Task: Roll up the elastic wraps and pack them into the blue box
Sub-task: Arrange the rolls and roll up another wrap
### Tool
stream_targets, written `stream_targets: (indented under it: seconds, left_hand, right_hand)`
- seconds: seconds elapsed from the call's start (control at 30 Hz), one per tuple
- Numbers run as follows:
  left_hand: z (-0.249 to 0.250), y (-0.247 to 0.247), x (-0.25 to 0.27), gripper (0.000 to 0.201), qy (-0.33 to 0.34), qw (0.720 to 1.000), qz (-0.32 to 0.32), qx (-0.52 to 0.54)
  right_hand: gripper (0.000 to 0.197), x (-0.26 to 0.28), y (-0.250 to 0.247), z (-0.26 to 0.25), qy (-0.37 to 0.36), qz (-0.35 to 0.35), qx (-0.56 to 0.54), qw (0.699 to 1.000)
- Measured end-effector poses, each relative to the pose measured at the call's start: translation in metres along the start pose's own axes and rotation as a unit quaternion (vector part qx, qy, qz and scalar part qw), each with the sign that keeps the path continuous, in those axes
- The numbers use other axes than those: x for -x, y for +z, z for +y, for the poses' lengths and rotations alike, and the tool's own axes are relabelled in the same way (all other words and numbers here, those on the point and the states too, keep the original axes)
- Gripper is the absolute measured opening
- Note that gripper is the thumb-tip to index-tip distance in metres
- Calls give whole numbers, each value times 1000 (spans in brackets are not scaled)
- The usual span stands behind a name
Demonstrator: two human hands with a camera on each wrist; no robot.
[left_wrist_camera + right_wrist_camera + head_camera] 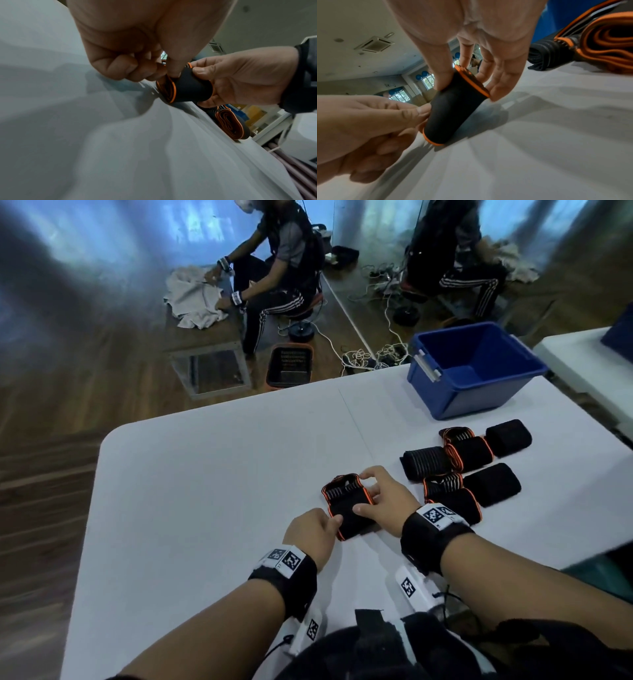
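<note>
A black elastic wrap with orange edging (346, 508) (190, 89) (452, 112) lies rolled up on the white table (205, 474). My left hand (334, 523) (154, 70) (419, 112) pinches its near end, thumb against the roll and fingers curled. From above, my right hand (368, 494) (202, 81) (465, 83) grips the far end, thumb on top and fingers round the orange rim. Several finished rolls (469, 453) (607, 44) lie in a group to the right. The blue box (486, 398) stands empty at the table's far right corner.
The table's rounded left corner (109, 436) drops to a wooden floor. Beyond the table an orange basket (290, 364) and loose cables (359, 357) lie on the floor. A seated person (281, 268) handles cloths at the back. A second white table (582, 354) stands far right.
</note>
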State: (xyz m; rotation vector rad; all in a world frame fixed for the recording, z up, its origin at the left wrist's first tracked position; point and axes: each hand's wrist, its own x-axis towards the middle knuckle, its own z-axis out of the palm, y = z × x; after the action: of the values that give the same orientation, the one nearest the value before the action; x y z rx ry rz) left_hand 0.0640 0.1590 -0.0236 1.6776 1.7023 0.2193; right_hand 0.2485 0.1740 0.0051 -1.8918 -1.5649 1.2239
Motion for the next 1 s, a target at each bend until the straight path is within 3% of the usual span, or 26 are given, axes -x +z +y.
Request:
stream_targets:
  seconds: [0.17,0.33,0.47,0.63,0.8,1.0]
  left_hand:
    - [6,3,-3,26,24,995,44,88]
    - [48,4,-2,14,100,976,34,188]
    - [82,15,-4,11,214,968,19,131]
    - [117,42,-10,35,331,943,-27,31]
    - [145,70,-17,55,350,936,-24,-39]
    - [149,108,-20,60,249,964,-28,-91]
  right_hand:
    - [44,15,-8,-2,-24,41,-37,998]
    - [41,36,-54,4,-51,117,-122,984]
    - [37,56,-115,22,-66,171,-140,973]
    - [33,76,-196,64,-60,244,-140,958]
    - [29,70,-252,129,-15,295,-171,940]
    - [26,46,-290,197,29,264,-176,948]
